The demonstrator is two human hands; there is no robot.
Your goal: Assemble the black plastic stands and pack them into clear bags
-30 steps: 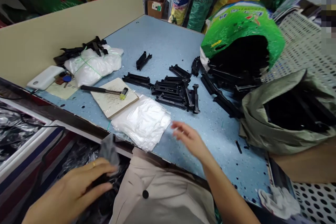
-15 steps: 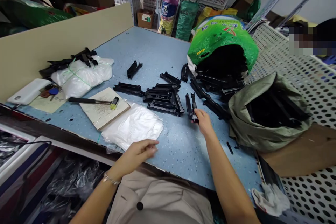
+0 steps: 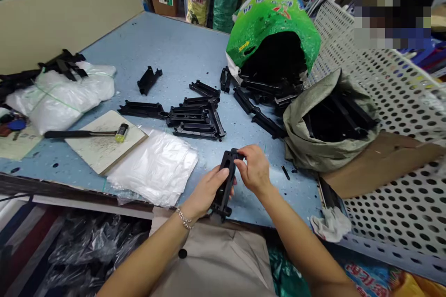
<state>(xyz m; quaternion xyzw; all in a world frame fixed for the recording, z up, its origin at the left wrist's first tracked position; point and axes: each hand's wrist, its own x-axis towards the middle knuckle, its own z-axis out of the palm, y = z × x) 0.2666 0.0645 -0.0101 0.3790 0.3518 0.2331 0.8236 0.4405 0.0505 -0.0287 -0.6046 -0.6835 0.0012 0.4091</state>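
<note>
Near the table's front edge, a long black plastic bracket (image 3: pixel 226 181) with a slot is held tilted between both hands. My left hand (image 3: pixel 205 190) is closed around its middle, thumb on top. At its upper end, my right hand (image 3: pixel 254 167) pinches the bracket between thumb and fingers. Beyond the hands lies a pile of similar black brackets (image 3: pixel 195 120). Left of them is a stack of clear plastic bags (image 3: pixel 156 164). A hammer (image 3: pixel 83 134) with a black handle and yellow-tipped head rests on a pale square board (image 3: pixel 104 148).
A green printed sack (image 3: pixel 272 18) spills black parts at the back right. An olive sack (image 3: pixel 299 125) of black parts stands at the right edge, before a perforated white panel (image 3: pixel 383 79). A bundled white plastic package (image 3: pixel 66 97) lies left. Another person is partly visible at upper right.
My right hand has brought the bracket from the table toward me, and my left hand has moved right and closed on it. The view has shifted right and down.
</note>
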